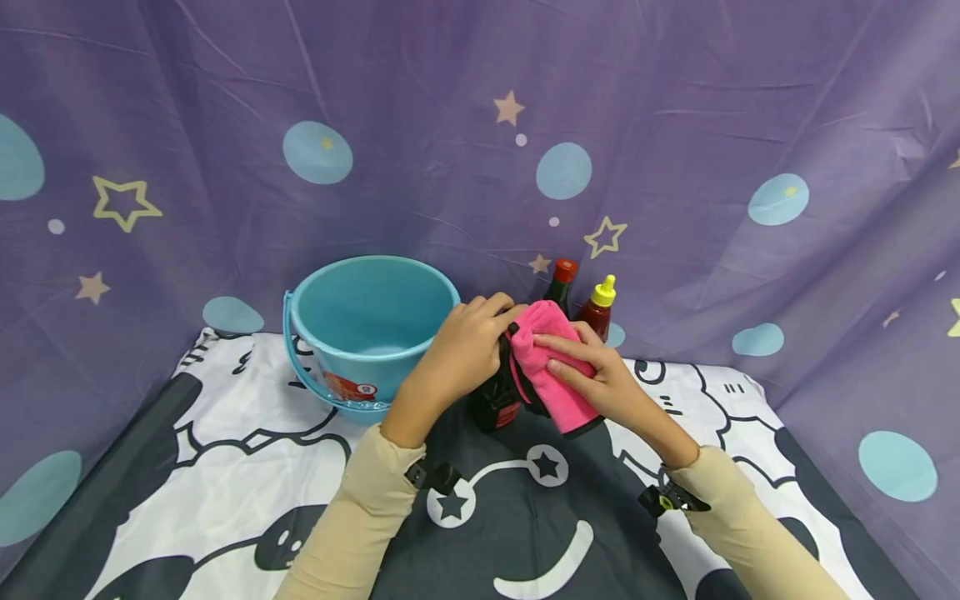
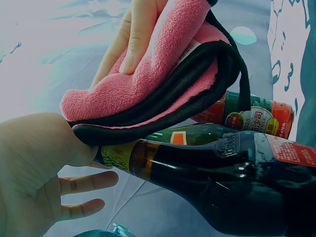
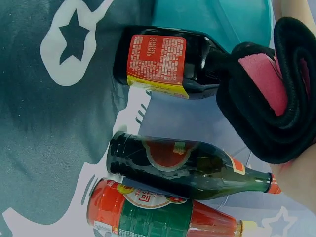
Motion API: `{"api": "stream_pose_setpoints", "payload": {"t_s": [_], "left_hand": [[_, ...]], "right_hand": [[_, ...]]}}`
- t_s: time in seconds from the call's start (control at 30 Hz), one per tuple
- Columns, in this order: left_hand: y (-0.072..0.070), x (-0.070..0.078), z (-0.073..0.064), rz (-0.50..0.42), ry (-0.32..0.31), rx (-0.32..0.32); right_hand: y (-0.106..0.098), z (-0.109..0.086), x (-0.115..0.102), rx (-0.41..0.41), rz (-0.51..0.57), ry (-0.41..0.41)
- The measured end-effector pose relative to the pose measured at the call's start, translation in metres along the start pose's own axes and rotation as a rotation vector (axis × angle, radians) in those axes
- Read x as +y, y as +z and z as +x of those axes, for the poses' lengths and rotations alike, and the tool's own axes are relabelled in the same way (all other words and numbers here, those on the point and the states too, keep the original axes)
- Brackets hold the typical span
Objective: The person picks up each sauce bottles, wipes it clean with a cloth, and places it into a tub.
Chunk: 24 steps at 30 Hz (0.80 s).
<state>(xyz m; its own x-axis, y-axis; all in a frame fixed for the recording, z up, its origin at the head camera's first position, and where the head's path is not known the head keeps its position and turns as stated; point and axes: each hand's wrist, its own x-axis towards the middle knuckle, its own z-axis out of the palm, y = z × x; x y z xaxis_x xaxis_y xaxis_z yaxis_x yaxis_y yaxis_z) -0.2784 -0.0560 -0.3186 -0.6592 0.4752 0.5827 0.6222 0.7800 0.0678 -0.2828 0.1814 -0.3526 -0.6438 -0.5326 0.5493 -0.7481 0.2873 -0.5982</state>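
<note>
A folded pink cloth (image 1: 551, 358) with black edging is gripped in my right hand (image 1: 611, 379), its fingers laid over the front. The cloth lies against the upper part of a dark glass bottle (image 2: 232, 182) with a red label (image 3: 157, 59). My left hand (image 1: 461, 354) holds that bottle at the top of its neck, partly hidden by the cloth; two of its fingers (image 2: 89, 182) stick out free in the left wrist view. Behind stand a green glass bottle (image 3: 173, 165) with a red cap and a red sauce bottle (image 3: 153, 210) with a yellow nozzle cap (image 1: 603, 292).
A light blue bucket (image 1: 375, 354) with a handle stands left of the bottles, close to my left hand. Underneath is a black-and-white patterned cloth (image 1: 247, 475). A purple curtain (image 1: 420, 108) with stars and dots hangs right behind everything.
</note>
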Motion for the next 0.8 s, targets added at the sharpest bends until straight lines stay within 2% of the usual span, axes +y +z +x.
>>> {"api": "stream_pose_setpoints", "payload": {"t_s": [0.33,0.6,0.8], "left_hand": [[0.000,-0.002,0.000,-0.029,0.015,0.033],[-0.001,-0.002,0.002,-0.044,-0.004,0.004],[0.000,-0.001,0.001,-0.056,-0.018,-0.011]], "right_hand": [[0.000,0.000,-0.001,-0.022,-0.019,0.000],[0.001,-0.001,0.001,-0.040,0.000,0.003],[0.008,-0.008,0.010,-0.117,-0.003,-0.001]]}}
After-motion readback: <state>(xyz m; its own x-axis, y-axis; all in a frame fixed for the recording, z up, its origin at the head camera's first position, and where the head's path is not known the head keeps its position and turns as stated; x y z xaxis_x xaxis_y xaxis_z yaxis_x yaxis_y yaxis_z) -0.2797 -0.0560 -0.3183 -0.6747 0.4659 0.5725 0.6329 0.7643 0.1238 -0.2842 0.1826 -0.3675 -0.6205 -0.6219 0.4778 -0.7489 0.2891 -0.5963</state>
